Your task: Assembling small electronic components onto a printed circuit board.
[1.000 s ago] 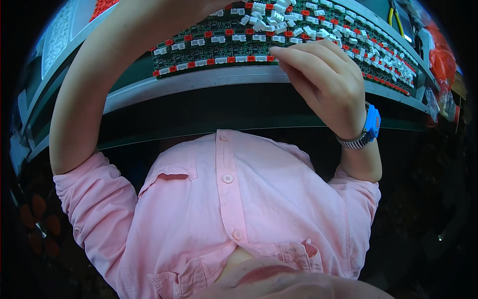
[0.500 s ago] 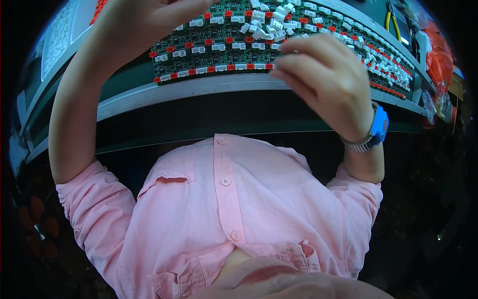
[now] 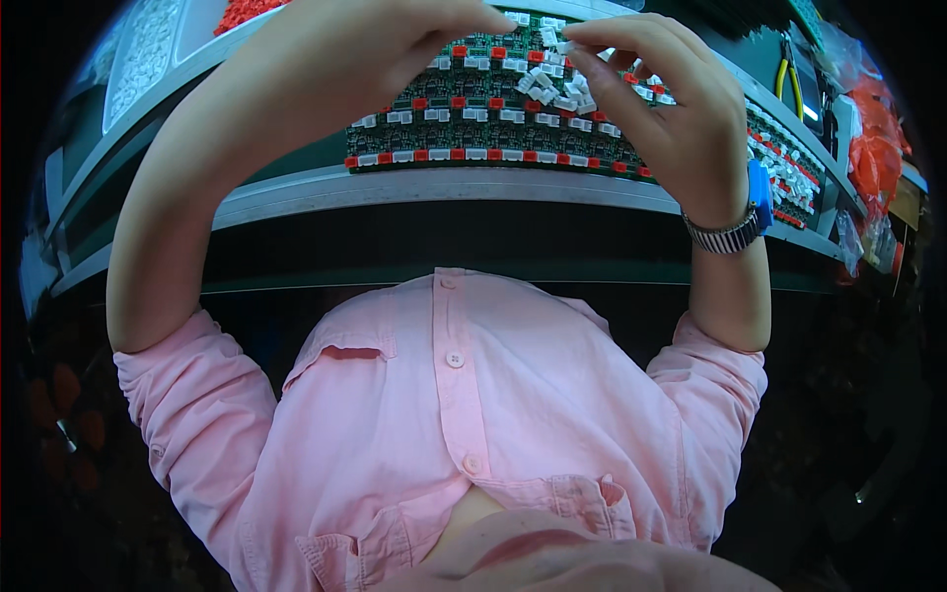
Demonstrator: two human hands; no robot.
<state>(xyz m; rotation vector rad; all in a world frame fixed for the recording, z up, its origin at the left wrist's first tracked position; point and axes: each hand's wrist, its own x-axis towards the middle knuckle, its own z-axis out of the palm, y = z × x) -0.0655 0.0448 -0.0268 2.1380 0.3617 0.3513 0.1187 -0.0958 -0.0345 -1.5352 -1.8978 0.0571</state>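
Green circuit boards (image 3: pixel 424 135) lie joined in rows, with white and red connectors along each row. My right hand (image 3: pixel 681 99), with a blue watch on its wrist, is over their right part. Its thumb and index finger are pinched round a small white connector (image 3: pixel 563 46). A pile of loose white connectors (image 3: pixel 540 85) rests on the boards just below these fingertips. My left hand (image 3: pixel 404 39) reaches over the upper left of the boards, one finger stretched out to the right at a top row. The upper edge of the picture cuts off part of this hand.
At the upper left stand a tray of white pieces (image 3: pixel 143 59) and one of red pieces (image 3: pixel 242 14). A metal rail (image 3: pixel 395 187) borders the bench's near edge. Yellow-handled pliers (image 3: pixel 789 84) and red plastic bags (image 3: pixel 873 133) are at the right. More white connectors (image 3: pixel 789 178) lie beyond my right wrist.
My right hand has moved up from the lower rows to the upper rows, with its fingertips closer to the left hand. My left hand has come right and slightly down. The view has shifted slightly.
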